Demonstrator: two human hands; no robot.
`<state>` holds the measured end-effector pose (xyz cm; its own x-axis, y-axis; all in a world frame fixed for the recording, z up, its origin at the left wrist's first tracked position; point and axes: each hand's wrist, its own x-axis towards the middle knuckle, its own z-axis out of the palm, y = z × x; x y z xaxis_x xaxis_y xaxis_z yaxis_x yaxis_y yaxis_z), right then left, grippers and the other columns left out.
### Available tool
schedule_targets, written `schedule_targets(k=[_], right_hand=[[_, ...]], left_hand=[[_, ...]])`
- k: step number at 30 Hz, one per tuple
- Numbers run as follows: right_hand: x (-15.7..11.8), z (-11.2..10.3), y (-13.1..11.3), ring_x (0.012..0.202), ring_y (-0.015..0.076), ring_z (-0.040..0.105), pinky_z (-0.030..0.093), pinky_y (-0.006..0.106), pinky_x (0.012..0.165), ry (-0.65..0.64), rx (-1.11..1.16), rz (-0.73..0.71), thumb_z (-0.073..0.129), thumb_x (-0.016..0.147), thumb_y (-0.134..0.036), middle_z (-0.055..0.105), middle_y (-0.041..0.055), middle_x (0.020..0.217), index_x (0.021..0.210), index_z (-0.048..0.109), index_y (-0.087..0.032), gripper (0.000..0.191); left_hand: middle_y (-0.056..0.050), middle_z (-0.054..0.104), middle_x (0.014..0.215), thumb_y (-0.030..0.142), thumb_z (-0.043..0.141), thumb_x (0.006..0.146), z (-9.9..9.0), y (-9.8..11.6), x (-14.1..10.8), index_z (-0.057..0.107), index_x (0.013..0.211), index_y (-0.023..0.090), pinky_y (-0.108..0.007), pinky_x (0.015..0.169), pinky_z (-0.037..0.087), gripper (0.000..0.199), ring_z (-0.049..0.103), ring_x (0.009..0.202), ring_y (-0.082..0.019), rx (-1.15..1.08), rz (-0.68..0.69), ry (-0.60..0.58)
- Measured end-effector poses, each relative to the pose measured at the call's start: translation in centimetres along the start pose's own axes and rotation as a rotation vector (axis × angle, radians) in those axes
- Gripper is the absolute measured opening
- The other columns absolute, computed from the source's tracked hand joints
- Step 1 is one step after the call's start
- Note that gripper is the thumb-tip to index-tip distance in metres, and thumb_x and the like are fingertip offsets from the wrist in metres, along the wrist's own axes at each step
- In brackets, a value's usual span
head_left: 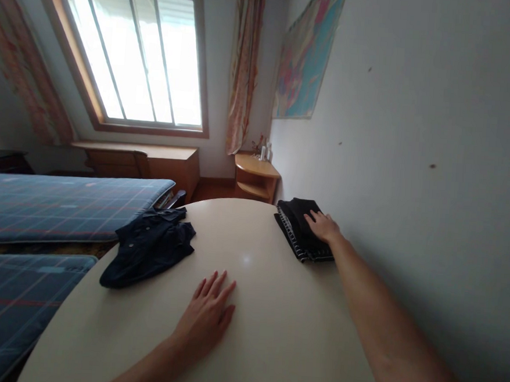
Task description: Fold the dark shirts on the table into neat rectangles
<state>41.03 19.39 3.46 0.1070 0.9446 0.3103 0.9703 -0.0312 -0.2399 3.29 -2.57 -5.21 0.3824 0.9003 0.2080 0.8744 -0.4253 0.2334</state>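
My right hand (321, 225) rests with its fingers stretched out on top of a stack of folded dark clothes (297, 220), at the table's far right by the wall. A lower layer of the stack shows white stripes along its left edge. My left hand (209, 307) lies palm down near the middle of the cream table (252, 237), fingers spread, holding nothing. To its left, a dark navy garment with buttons (148, 247) lies loosely on the table, reaching the left edge.
Two plaid mattresses (62, 206) lie left of the table. Behind stand a wooden desk (170, 153) under the window and a small corner shelf (259, 167) holding little items. The white wall (418, 109) runs close along the right side, with a map (308, 61) on it.
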Motion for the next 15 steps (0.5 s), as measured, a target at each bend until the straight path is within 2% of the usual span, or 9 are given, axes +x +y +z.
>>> schedule_targets(k=[3,6,7,8,10,12,13,15], right_hand=[[-1.8,-1.0,-1.7,0.124,0.0295,0.052,0.036,0.046,0.107,0.148,0.01,0.022,0.028,0.1,-0.041,0.062,0.0144,0.132,0.123,0.064,-0.018,0.049],[-4.6,-1.6,-4.8,0.121,0.0278,0.053,0.034,0.041,0.107,0.312,0.084,-0.086,0.027,0.101,-0.037,0.062,0.0147,0.13,0.121,0.063,-0.016,0.046],[-5.8,-1.5,-5.9,0.123,0.0275,0.051,0.033,0.041,0.109,0.32,0.107,-0.136,0.029,0.101,-0.037,0.061,0.0142,0.132,0.123,0.062,-0.017,0.044],[-7.0,-1.2,-7.1,0.126,0.0272,0.049,0.031,0.041,0.11,0.314,0.127,-0.181,0.031,0.101,-0.036,0.059,0.0134,0.135,0.124,0.062,-0.017,0.043],[-9.7,-0.2,-9.1,0.129,0.0262,0.047,0.028,0.041,0.112,0.245,0.155,-0.277,0.034,0.101,-0.037,0.058,0.0117,0.137,0.125,0.061,-0.018,0.041],[-12.2,1.1,-10.7,0.13,0.0252,0.046,0.027,0.041,0.113,0.146,0.149,-0.351,0.037,0.101,-0.039,0.057,0.0116,0.137,0.121,0.064,-0.018,0.04],[-13.4,1.7,-11.2,0.13,0.0251,0.046,0.028,0.041,0.113,0.107,0.134,-0.355,0.038,0.101,-0.04,0.057,0.0118,0.138,0.117,0.067,-0.018,0.04],[-15.4,2.7,-12.0,0.129,0.0241,0.047,0.028,0.04,0.113,0.038,0.112,-0.348,0.038,0.101,-0.041,0.056,0.0113,0.14,0.115,0.068,-0.019,0.04]], left_hand=[[-0.007,0.037,0.158,0.039,0.046,0.097,-0.3,0.3,0.1,0.049,0.145,0.027,-0.053,0.118,0.029,0.049,0.03,0.147,-0.029,-0.012,-0.018,-0.011],[-0.007,0.045,0.153,0.037,0.046,0.096,-1.3,-0.1,0.6,0.054,0.141,0.024,-0.047,0.116,0.035,0.047,0.038,0.143,-0.027,-0.025,-0.042,0.0],[-0.007,0.047,0.152,0.037,0.045,0.096,-1.8,-0.7,0.8,0.055,0.139,0.023,-0.045,0.115,0.036,0.046,0.04,0.142,-0.026,-0.015,-0.057,0.031],[-0.007,0.048,0.151,0.037,0.044,0.097,-2.3,-1.4,1.0,0.056,0.138,0.022,-0.044,0.115,0.037,0.045,0.041,0.141,-0.026,0.006,-0.084,0.076],[-0.008,0.044,0.154,0.039,0.048,0.095,-3.5,-3.5,1.4,0.059,0.135,0.023,-0.048,0.116,0.033,0.045,0.032,0.145,-0.029,0.117,-0.178,0.225],[-0.009,0.036,0.158,0.036,0.053,0.092,-4.4,-6.1,1.5,0.058,0.138,0.025,-0.051,0.117,0.028,0.047,0.026,0.148,-0.034,0.234,-0.351,0.333],[-0.01,0.032,0.16,0.036,0.055,0.091,-4.6,-7.3,1.4,0.054,0.142,0.026,-0.055,0.116,0.026,0.051,0.024,0.147,-0.037,0.275,-0.473,0.362],[-0.015,0.031,0.159,0.039,0.056,0.091,-4.8,-9.4,1.2,0.049,0.147,0.024,-0.059,0.113,0.027,0.058,0.028,0.144,-0.043,0.301,-0.659,0.321]])
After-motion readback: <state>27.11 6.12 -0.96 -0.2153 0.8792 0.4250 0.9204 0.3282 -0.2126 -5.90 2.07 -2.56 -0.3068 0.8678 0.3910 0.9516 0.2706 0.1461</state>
